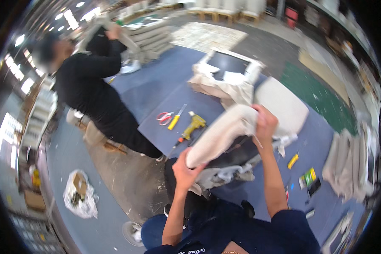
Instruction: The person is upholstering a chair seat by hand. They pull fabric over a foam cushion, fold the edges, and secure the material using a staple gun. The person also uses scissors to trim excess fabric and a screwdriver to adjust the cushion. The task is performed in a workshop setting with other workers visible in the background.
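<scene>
Both of my hands hold a beige fabric-covered seat cushion [218,137], tilted above the table edge in front of me. My left hand [186,170] is closed around its lower left end. At the upper right end, my right hand [266,123] grips the fabric edge, where a loose thread hangs. The cushion's dark underside and some loose white fabric show beneath it. Left of the cushion lie a yellow gun-shaped tool [194,126] with an orange front, a yellow-handled tool [173,121] and red-handled scissors [164,118].
A blue-grey table [165,80] carries a fabric-wrapped frame [222,84], another beige cushion [285,106], a yellow cutter [293,161] and a green-yellow packet [307,178]. Folded beige covers [347,165] lie right. A person in black [89,80] works at left near stacked cushions [150,38].
</scene>
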Available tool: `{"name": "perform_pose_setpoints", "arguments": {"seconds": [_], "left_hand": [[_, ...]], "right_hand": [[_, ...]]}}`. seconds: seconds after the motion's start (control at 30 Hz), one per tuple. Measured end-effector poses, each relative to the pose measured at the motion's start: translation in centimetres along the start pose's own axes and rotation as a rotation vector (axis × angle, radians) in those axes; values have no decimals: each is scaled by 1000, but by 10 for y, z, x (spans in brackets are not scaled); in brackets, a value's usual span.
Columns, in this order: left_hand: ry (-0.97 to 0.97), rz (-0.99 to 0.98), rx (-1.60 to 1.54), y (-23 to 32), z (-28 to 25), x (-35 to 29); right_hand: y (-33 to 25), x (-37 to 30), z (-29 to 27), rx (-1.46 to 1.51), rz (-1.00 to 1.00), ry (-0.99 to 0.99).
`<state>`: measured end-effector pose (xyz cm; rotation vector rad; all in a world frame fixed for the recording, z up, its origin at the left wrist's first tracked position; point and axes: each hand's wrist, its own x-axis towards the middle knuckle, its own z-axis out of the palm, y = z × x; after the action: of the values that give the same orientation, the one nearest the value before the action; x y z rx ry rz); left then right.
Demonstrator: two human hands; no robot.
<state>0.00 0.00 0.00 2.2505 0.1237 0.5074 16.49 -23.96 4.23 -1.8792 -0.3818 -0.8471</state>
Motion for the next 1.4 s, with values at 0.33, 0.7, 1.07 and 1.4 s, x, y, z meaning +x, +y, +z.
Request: {"name": "perform_pose_setpoints", "arguments": {"seconds": [0.33,0.7,1.07,1.4], "left_hand": [[80,-21,-223,13,98,4],[90,-18,-264,2,98,-7],[-263,249,-752,101,60,57],[-505,400,-633,172,70,113]], "right_hand": [[24,31,-71,-79,-174,20],[14,23,-75,-83,-240,14],[18,2,-92,-102,-304,145],[98,-145,-173,-522,183,-126]]}}
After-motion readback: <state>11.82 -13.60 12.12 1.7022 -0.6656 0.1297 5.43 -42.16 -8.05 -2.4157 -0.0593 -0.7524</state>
